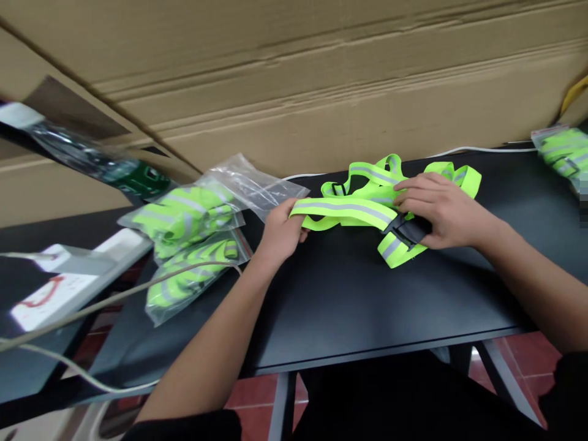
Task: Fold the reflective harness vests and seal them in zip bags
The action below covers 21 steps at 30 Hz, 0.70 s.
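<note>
A neon yellow-green reflective strap (344, 209) with a grey stripe lies partly raised over the dark table, its loose loops bunched behind. My left hand (283, 231) is closed round the strap's left bend. At the other end, my right hand (436, 208) is closed on the black plastic buckle (407, 231), with its fingers lying over the webbing. A short tail of strap hangs below the buckle. The undersides of both hands' grips are hidden.
Clear bags of folded reflective straps (188, 275) lie at left, another bag (567, 153) at far right. Near them are a plastic bottle (101, 159), a white power strip (82, 282) and cables. Cardboard (331, 92) walls the back of the table (367, 306).
</note>
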Tool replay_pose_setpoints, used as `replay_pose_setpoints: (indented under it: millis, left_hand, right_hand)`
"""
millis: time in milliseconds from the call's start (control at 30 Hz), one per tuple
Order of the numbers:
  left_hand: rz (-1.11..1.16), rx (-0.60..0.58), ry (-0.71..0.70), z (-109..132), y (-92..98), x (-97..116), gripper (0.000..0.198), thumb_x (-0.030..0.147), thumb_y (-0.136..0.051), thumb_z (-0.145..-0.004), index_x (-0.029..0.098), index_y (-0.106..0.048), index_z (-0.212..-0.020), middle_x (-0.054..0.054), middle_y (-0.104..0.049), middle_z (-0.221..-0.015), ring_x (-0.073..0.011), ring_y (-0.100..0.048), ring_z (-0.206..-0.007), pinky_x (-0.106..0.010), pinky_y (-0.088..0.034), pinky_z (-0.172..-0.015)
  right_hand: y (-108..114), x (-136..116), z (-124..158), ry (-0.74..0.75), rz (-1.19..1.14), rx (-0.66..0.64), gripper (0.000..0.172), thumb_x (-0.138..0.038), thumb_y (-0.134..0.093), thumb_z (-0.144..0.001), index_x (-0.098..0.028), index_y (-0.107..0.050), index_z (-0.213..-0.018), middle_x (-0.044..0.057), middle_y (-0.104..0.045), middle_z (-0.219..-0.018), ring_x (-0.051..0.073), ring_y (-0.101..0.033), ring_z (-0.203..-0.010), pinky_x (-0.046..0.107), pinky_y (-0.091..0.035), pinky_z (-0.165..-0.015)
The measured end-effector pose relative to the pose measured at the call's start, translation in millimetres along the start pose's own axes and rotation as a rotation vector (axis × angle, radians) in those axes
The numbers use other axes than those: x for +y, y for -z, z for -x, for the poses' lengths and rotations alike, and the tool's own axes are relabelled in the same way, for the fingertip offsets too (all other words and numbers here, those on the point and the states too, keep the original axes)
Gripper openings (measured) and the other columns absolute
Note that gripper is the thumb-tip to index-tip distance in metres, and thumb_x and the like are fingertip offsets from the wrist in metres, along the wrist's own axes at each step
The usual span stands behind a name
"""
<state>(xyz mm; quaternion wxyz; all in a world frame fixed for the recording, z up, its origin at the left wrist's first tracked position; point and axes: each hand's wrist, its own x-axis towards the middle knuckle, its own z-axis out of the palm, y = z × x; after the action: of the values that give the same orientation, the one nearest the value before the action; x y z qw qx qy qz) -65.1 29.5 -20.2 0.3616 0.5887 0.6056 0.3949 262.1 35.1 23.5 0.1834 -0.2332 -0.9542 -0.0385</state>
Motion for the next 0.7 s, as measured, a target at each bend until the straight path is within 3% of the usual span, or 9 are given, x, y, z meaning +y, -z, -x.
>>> replay_pose_setpoints:
  millis: [100, 200, 333, 400, 467, 533, 600, 633, 700]
  left_hand:
    - [0.289, -0.215, 0.091, 8.6, -8.6, 8.4, 0.056, 0.036, -0.08, -0.075, 0.021, -0.051, -0.12, 0.0, -0.066, -0.074, -0.0158, -0.065, -0.056, -0.024, -0.05, -0.046]
    - [0.334, -0.245, -0.146, 21.7, -19.1, 17.6, 0.081, 0.041, -0.084, -0.071, 0.027, -0.038, -0.136, -0.011, -0.064, -0.124, -0.0263, -0.071, -0.105, -0.038, -0.061, -0.082]
    - [-0.102, 0.145, -0.535, 39.9, -31.2, 23.2, 0.083, 0.044, -0.077, -0.079, 0.027, -0.028, -0.144, -0.017, -0.042, -0.146, -0.0321, -0.053, -0.131, -0.046, -0.056, -0.095]
    - [-0.298, 0.343, -0.721, 48.7, -32.1, 27.3, 0.076, 0.044, -0.076, -0.078, 0.024, -0.036, -0.14, -0.018, -0.044, -0.141, -0.0351, -0.05, -0.13, -0.05, -0.053, -0.096]
    - [-0.363, 0.379, -0.968, 56.9, -29.3, 33.3, 0.061, 0.041, -0.073, -0.08, 0.026, -0.046, -0.132, -0.014, -0.055, -0.129, -0.0328, -0.056, -0.121, -0.052, -0.053, -0.096]
    - [-0.366, 0.196, -1.168, 63.0, -25.2, 38.2, 0.038, 0.033, -0.062, -0.087, 0.03, -0.053, -0.123, -0.007, -0.065, -0.114, -0.0282, -0.064, -0.111, -0.05, -0.054, -0.093]
    - [-0.379, -0.104, -1.25, 64.3, -22.4, 38.5, 0.025, 0.024, -0.051, -0.091, 0.031, -0.058, -0.115, -0.003, -0.071, -0.1, -0.0239, -0.069, -0.1, -0.044, -0.056, -0.087]
    - [-0.401, -0.219, -1.251, 62.6, -21.6, 36.4, 0.024, 0.021, -0.047, -0.092, 0.03, -0.061, -0.11, -0.002, -0.072, -0.092, -0.022, -0.07, -0.093, -0.041, -0.056, -0.081]
    - [-0.458, -0.318, -1.242, 54.1, -19.6, 28.9, 0.024, 0.021, -0.045, -0.093, 0.027, -0.066, -0.103, -0.002, -0.07, -0.078, -0.0181, -0.068, -0.073, -0.033, -0.053, -0.066]
  right_hand:
    - [-5.7, -10.2, -5.2, -0.047, 0.058, -0.065, 0.02, -0.031, -0.056, -0.08, -0.016, -0.065, -0.09, 0.011, -0.067, -0.088, 0.028, -0.061, -0.091, 0.042, -0.042, -0.089]
    - [-13.4, -18.5, -8.0, -0.157, 0.103, -0.118, 0.027, -0.04, -0.063, -0.079, -0.015, -0.065, -0.091, 0.01, -0.063, -0.081, 0.027, -0.058, -0.08, 0.043, -0.042, -0.081]
    - [-27.1, -30.8, -12.8, -0.232, -0.063, -0.076, 0.05, -0.043, -0.071, -0.081, -0.012, -0.06, -0.118, 0.016, -0.065, -0.109, 0.033, -0.06, -0.102, 0.046, -0.046, -0.088]
    - [-30.7, -34.8, -15.0, -0.203, -0.274, -0.045, 0.071, -0.051, -0.075, -0.079, -0.015, -0.05, -0.135, 0.019, -0.057, -0.13, 0.034, -0.055, -0.121, 0.047, -0.046, -0.097]
    - [-28.1, -33.9, -15.6, -0.177, -0.454, -0.007, 0.091, -0.059, -0.079, -0.074, -0.02, -0.04, -0.145, 0.019, -0.047, -0.144, 0.033, -0.046, -0.134, 0.049, -0.044, -0.104]
    - [-18.2, -26.9, -13.0, -0.191, -0.529, 0.031, 0.092, -0.062, -0.081, -0.07, -0.023, -0.042, -0.144, 0.017, -0.048, -0.146, 0.033, -0.045, -0.136, 0.05, -0.044, -0.106]
    - [-3.3, -15.3, -6.6, -0.249, -0.522, 0.003, 0.073, -0.061, -0.08, -0.072, -0.023, -0.056, -0.13, 0.012, -0.062, -0.131, 0.032, -0.057, -0.123, 0.047, -0.048, -0.1]
    - [4.2, -8.9, -2.1, -0.296, -0.508, -0.061, 0.061, -0.061, -0.078, -0.074, -0.023, -0.062, -0.119, 0.009, -0.068, -0.12, 0.029, -0.063, -0.111, 0.044, -0.051, -0.093]
    - [16.0, 2.8, 8.5, -0.404, -0.491, -0.232, 0.051, -0.062, -0.078, -0.073, -0.024, -0.067, -0.105, 0.005, -0.073, -0.104, 0.025, -0.068, -0.092, 0.038, -0.054, -0.079]
